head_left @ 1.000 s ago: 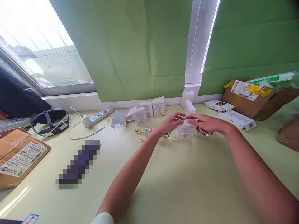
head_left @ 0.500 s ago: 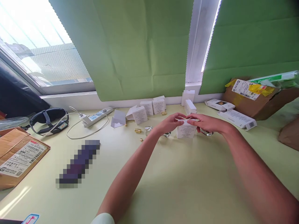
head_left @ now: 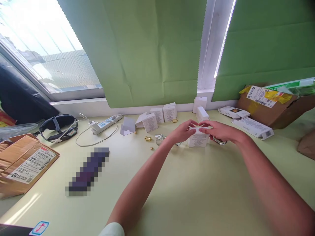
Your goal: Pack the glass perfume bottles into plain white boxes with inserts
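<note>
Clearly the small white box (head_left: 198, 140) between the two hands is a light thing: thin folded card with printed text on its front face, likely to dent or crease if pinched hard and easy to tip over. It stands upright on the pale green table (head_left: 192, 196), toward the far side and a little right of the middle. The safest hold would be on its side walls low down, where the card is stiffest; the top flaps look like the weakest part and would bend under any real pressure.

The left hand (head_left: 183, 131) comes in from the left, its fingers curled over the box's upper left corner and touching the top edge. The right hand (head_left: 219, 130) meets it from the other side, thumb and fingertips closed on the upper right edge, so both hands pinch the top of the box with their fingertips almost touching each other above it. Whether the flap is open or tucked in I cannot tell.

Just behind the right hand a bit of shiny metal (head_left: 220, 142) lies on the table, and a crumpled clear wrapper (head_left: 160, 138) sits near the left wrist. Farther back a row of similar white boxes (head_left: 159, 115) stands by the window sill, well apart from the hands.
</note>
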Available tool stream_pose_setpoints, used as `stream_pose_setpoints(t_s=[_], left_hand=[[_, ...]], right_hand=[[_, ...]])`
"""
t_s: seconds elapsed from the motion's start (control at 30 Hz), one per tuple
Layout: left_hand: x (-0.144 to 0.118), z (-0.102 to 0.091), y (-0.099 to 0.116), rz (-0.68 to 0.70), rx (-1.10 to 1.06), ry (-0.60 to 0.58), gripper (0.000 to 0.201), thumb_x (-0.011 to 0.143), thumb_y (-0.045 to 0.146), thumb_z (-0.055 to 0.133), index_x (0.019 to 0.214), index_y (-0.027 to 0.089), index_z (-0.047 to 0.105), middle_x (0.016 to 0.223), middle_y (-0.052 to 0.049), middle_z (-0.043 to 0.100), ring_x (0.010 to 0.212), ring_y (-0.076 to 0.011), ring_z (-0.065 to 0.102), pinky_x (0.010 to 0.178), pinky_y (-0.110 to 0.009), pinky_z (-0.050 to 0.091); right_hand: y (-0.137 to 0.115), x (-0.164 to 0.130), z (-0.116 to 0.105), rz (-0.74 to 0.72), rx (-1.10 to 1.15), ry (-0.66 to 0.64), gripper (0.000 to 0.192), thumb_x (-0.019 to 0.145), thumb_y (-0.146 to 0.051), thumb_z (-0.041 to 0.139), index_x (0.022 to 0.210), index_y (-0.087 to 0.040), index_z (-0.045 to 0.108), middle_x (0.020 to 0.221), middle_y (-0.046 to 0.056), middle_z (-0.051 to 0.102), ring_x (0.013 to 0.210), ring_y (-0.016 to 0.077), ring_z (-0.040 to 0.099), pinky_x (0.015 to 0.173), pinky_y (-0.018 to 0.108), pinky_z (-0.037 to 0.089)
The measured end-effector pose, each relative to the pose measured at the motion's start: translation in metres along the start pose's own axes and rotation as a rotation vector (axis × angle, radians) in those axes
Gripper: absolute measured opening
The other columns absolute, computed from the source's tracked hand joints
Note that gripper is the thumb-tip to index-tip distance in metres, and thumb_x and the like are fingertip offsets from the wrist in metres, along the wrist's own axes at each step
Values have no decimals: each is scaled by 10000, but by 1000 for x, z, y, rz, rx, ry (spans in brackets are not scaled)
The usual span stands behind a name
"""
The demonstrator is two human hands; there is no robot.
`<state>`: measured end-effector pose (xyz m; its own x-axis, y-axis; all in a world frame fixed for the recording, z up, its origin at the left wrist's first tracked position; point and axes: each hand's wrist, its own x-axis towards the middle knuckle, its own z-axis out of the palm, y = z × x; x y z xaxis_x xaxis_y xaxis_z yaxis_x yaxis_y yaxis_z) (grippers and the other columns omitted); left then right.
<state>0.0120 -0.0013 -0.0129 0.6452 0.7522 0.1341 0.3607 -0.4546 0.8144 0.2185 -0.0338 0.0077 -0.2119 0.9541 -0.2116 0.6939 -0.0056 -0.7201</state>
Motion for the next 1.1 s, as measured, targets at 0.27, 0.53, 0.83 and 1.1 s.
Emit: stream_pose_setpoints(t_s=[0.27,0.53,0.83,1.1], left_hand=[[2,1,-3,23,58,16,263,920,329,459,1144,208,523,1147,-68,597,1035,-164,568,907,-326,462],[-3,-2,5,-89,-37,-19,283,907,337,488,1152,211,550,1152,-68,602,931,-150,573,814,-300,478],[-3,0,4,49,115,60,264,914,322,480,1148,214,537,1135,-65,605,1040,-167,575,892,-315,466],[-15,-20,23,245,417,5,308,958,313,407,1119,231,656,1223,-72,588,1042,-192,585,881,-321,454]], right_hand=[[-1,-3,0,-18,4,25,658,817,-702,449,1345,-311,424,1151,83,620,622,136,569,412,229,347],[-3,2,1,25,80,-27,655,786,-645,549,1306,-263,441,1284,111,546,574,103,534,373,222,303],[-5,-2,2,-2,53,42,600,780,-645,561,1256,-285,492,1298,76,544,604,107,560,394,226,339],[2,-9,-17,-39,30,152,564,792,-611,586,1249,-283,542,1232,82,603,609,120,566,491,259,429]])
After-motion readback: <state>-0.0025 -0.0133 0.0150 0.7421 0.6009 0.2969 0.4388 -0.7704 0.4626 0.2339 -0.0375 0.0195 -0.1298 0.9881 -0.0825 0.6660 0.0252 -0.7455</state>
